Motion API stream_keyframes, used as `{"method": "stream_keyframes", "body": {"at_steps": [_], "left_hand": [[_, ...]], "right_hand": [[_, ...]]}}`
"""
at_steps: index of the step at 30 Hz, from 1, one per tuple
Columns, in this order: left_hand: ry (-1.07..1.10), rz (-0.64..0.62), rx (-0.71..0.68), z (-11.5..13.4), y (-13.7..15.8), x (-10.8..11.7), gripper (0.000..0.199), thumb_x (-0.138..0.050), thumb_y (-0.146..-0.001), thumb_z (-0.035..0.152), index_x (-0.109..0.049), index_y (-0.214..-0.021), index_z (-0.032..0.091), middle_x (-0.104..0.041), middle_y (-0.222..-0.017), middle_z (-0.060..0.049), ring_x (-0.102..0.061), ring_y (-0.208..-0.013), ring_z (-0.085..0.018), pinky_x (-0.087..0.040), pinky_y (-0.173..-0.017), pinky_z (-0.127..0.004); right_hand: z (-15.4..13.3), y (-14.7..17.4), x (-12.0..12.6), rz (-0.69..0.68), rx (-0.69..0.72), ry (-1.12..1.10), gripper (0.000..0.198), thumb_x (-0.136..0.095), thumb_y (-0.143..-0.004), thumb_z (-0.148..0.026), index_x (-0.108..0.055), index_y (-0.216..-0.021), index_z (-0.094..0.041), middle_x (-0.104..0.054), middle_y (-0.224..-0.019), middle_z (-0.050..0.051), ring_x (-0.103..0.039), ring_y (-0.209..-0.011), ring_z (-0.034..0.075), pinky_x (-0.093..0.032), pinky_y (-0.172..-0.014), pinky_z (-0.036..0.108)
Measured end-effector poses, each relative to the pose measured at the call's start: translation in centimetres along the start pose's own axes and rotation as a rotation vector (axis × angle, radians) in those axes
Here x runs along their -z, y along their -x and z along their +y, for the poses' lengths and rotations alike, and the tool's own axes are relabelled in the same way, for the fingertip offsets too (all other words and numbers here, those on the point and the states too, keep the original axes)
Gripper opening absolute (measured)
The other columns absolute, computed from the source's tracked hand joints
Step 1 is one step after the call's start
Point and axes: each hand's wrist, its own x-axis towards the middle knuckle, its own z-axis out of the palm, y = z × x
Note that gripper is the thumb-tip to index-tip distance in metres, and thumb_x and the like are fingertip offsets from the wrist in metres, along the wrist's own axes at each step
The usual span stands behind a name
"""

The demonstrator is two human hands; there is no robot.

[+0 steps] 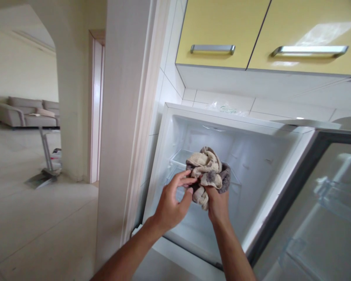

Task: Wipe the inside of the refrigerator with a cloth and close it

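Observation:
A crumpled beige and grey-brown cloth [207, 164] is bunched up in front of the open fridge [190, 230]. My right hand [218, 205] is closed round it from below, its fingers mostly hidden in the folds. On the cloth's left side, my left hand [174, 201] has its fingers and thumb apart, with the tips at the fabric. Behind the cloth, a clear shelf [179, 156] shows inside the white compartment. The fridge door [307, 210] stands swung out to the right, with clear racks on its inner side.
Yellow cupboards [222, 23] with metal handles hang above the fridge. A plastic bag [228, 108] lies on the fridge top. Close on the left is a door frame [128, 117]. Farther off are a dustpan [43, 177] and a grey sofa [32, 113].

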Motion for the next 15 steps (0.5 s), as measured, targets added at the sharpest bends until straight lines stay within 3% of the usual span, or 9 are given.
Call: {"method": "stream_keyframes", "body": {"at_steps": [3,6,11,13,15], "left_hand": [[-0.192,0.224,-0.144,-2.6,-1.6,1.5,0.035,-0.060,-0.090,0.018,-0.060,-0.124,0.020,-0.076,-0.111,-0.010,-0.072,-0.102,-0.022,-0.056,-0.094,-0.038],[-0.369,0.330,-0.095,-6.1,-4.3,3.6,0.036,-0.059,-0.087,0.019,-0.058,-0.123,0.018,-0.073,-0.116,-0.012,-0.070,-0.107,-0.025,-0.058,-0.091,-0.041],[-0.725,0.361,-0.053,-11.8,-9.0,6.5,0.064,-0.064,-0.080,0.020,-0.044,-0.141,0.009,-0.054,-0.144,-0.025,-0.049,-0.140,-0.036,-0.042,-0.116,-0.057],[-0.787,0.343,-0.043,-13.8,-10.2,7.0,0.072,-0.064,-0.082,0.022,-0.037,-0.147,0.005,-0.049,-0.149,-0.029,-0.044,-0.144,-0.038,-0.040,-0.117,-0.058],[-0.775,0.318,0.009,-15.7,-11.0,7.1,0.074,-0.064,-0.086,0.029,-0.034,-0.149,0.006,-0.050,-0.148,-0.029,-0.050,-0.140,-0.039,-0.045,-0.113,-0.058]], "right_hand": [[0.0,-2.2,-0.9,0.159,0.031,-0.045,0.057,-0.080,-0.073,-0.040,-0.064,-0.125,-0.024,-0.071,-0.120,0.004,-0.068,-0.109,0.020,-0.054,-0.102,0.037],[0.0,-4.7,-2.3,0.217,0.071,-0.030,0.048,-0.079,-0.071,-0.038,-0.068,-0.114,-0.020,-0.073,-0.113,0.004,-0.069,-0.103,0.019,-0.055,-0.098,0.035],[1.9,-8.7,-5.6,0.081,0.126,0.093,0.045,-0.074,-0.071,-0.041,-0.071,-0.110,-0.018,-0.075,-0.114,0.007,-0.069,-0.104,0.023,-0.054,-0.101,0.040],[3.3,-10.1,-7.4,0.031,0.127,0.150,0.050,-0.071,-0.073,-0.041,-0.070,-0.117,-0.018,-0.074,-0.118,0.008,-0.068,-0.110,0.024,-0.051,-0.106,0.043],[4.9,-11.4,-9.5,-0.016,0.143,0.205,0.054,-0.070,-0.074,-0.041,-0.067,-0.122,-0.016,-0.072,-0.122,0.010,-0.066,-0.113,0.025,-0.049,-0.108,0.044]]}}
